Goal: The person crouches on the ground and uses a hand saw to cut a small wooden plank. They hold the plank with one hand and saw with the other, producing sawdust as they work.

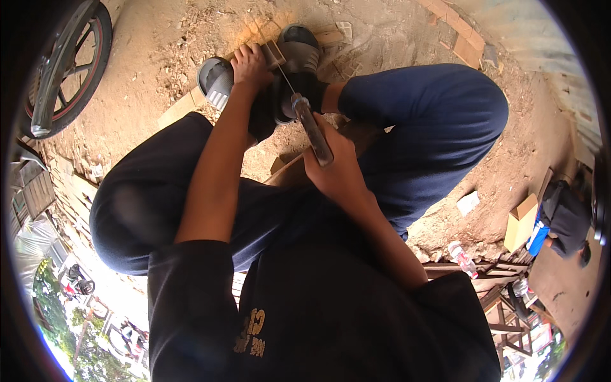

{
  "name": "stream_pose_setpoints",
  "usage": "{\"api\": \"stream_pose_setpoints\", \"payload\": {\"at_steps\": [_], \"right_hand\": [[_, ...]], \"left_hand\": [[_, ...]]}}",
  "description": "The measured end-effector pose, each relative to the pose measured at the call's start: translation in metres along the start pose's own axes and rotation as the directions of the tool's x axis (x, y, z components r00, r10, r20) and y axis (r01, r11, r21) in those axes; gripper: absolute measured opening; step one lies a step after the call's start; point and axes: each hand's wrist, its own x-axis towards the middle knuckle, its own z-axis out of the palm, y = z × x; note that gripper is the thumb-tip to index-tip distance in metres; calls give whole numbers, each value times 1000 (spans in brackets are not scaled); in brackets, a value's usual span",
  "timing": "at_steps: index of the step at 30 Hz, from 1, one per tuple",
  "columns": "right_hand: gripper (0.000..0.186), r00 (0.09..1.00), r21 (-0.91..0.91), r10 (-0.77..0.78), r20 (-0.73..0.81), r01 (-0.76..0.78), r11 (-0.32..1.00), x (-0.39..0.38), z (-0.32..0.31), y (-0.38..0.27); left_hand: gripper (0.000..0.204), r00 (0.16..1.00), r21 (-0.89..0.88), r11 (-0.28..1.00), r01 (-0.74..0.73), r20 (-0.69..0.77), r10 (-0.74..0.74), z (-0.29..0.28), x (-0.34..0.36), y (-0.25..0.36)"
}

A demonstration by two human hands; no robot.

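My left hand (252, 67) is closed around the near-left side of a small wooden block (273, 53) between my two shoes. My right hand (333, 156) grips a hand tool by its dark, round handle (312, 130). A thin metal blade or rod (286, 79) runs from that handle up to the block's near side. Whether it is a saw or a file I cannot tell, nor whether its tip touches the wood. My left shoe (216, 81) and right shoe (298, 49) stand close on either side of the block. My left fingers hide part of the block.
A wooden strip (181, 108) lies on the dirt beside my left shoe. A motorbike wheel (95, 63) stands at the far left. To the right are a paper scrap (468, 203), a cardboard box (520, 223), a plastic bottle (463, 258) and another person (563, 219).
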Motion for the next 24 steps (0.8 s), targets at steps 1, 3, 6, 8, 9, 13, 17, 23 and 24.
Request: {"api": "stream_pose_setpoints", "payload": {"at_steps": [1,3,6,8,9,13,17,23,24], "right_hand": [[56,999,-7,-48,-22,48,999,7,2,5],[56,988,-24,-139,-68,137,990,21,7,19],[58,980,4,-193,-40,193,981,31,9,20],[58,979,24,-197,-44,199,980,34,10,22],[59,979,38,-197,-46,199,979,35,10,22],[56,977,18,-212,5,212,977,44,9,18],[51,963,5,-266,-53,266,964,52,11,16],[49,996,176,-90,-18,92,980,45,7,11],[49,998,203,-65,-3,64,977,43,4,12]], "left_hand": [[75,1000,22,1000,-6,18,6,-2,1,-1],[76,998,63,998,-25,60,21,-6,5,-1],[76,991,32,999,-3,133,-2,-13,7,-3],[75,987,-4,1000,28,159,-27,-15,11,-4],[75,985,-25,999,47,170,-42,-14,15,-5],[80,967,-71,991,110,237,-90,-15,26,-7],[86,981,48,996,78,174,-85,-15,24,0],[83,961,-70,994,83,271,-61,-14,23,-5],[83,961,-51,996,76,271,-59,-19,23,-4]]}}
